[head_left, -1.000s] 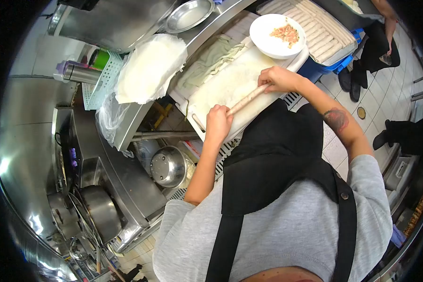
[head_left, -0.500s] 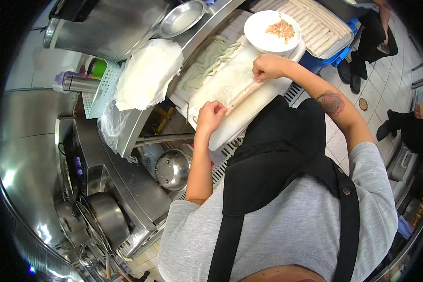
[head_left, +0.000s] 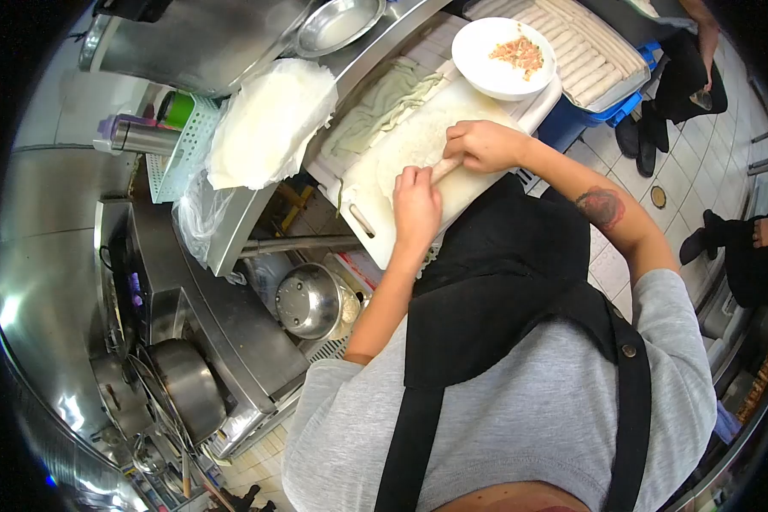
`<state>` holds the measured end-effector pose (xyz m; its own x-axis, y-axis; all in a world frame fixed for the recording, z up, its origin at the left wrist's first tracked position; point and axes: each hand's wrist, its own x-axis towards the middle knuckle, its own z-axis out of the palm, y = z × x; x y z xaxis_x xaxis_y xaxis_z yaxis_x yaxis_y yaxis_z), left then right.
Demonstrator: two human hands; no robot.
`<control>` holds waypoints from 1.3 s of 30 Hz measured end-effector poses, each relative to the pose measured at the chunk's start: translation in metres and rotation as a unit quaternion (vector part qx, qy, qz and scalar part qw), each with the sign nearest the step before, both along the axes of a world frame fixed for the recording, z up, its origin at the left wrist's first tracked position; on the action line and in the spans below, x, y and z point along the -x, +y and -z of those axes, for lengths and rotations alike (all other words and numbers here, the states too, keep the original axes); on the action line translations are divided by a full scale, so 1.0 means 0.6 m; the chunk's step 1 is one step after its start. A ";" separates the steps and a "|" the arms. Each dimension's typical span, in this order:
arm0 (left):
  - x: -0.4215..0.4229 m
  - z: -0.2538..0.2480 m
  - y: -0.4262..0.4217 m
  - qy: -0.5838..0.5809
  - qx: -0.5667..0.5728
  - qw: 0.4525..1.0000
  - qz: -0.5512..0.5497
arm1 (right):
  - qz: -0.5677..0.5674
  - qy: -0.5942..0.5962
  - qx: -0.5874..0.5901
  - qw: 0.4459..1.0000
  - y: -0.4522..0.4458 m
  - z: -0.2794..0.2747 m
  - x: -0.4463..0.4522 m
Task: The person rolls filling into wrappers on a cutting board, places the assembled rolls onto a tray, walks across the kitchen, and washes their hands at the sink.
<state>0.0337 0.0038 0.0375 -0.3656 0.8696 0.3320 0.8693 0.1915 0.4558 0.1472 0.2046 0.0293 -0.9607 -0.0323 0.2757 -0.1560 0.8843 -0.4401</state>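
Note:
A thin, pale spring roll (head_left: 443, 169) lies on the white cutting board (head_left: 382, 247), its wrapper sheet (head_left: 392, 166) spread flat on the far side of it. My left hand (head_left: 416, 205) is closed on the roll's left part with bent fingers. Close by, my right hand (head_left: 480, 145) pinches the roll's right part, so only a short stretch shows between the two. Beyond my right hand, a white bowl (head_left: 474, 61) holds an orange-flecked filling (head_left: 519, 56).
Finished rolls (head_left: 582, 49) fill a tray over a blue crate (head_left: 563, 124) at the upper right. A stack of wrapper sheets (head_left: 273, 119) sits on the steel counter to the left. A green cloth (head_left: 388, 102) lies behind the board. Other people stand at far right.
My hands have come closer together along the roll, the left one moving right. Less of the roll shows between them.

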 end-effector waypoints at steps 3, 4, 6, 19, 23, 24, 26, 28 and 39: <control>-0.021 0.020 0.009 0.036 -0.021 0.999 -0.021 | -0.041 0.033 0.006 0.999 -0.021 -0.004 0.017; -0.016 0.034 0.013 0.050 -0.028 0.998 -0.028 | -0.034 0.025 0.007 0.999 -0.027 -0.004 0.021; -0.006 0.040 0.006 0.024 -0.024 0.999 -0.019 | -0.018 0.021 0.015 1.000 -0.020 0.001 0.018; 0.046 0.021 -0.081 -0.001 0.008 0.998 -0.055 | 0.127 -0.015 0.005 0.992 0.082 0.004 -0.091; 0.060 0.027 -0.104 0.002 0.008 0.998 -0.069 | 0.194 0.038 0.033 0.980 0.066 0.000 -0.116; 0.060 0.029 -0.109 0.002 0.010 0.997 -0.072 | 0.207 0.053 0.046 0.976 0.056 -0.005 -0.120; 0.046 0.022 -0.114 0.012 0.017 0.993 -0.117 | 0.197 0.058 0.070 0.976 0.030 -0.017 -0.112; 0.043 0.026 -0.118 0.017 0.014 0.987 -0.158 | 0.184 0.074 0.065 0.978 0.020 -0.021 -0.100; 0.030 0.038 -0.110 -0.042 0.034 0.968 -0.244 | 0.090 0.085 -0.043 0.991 -0.067 -0.026 0.005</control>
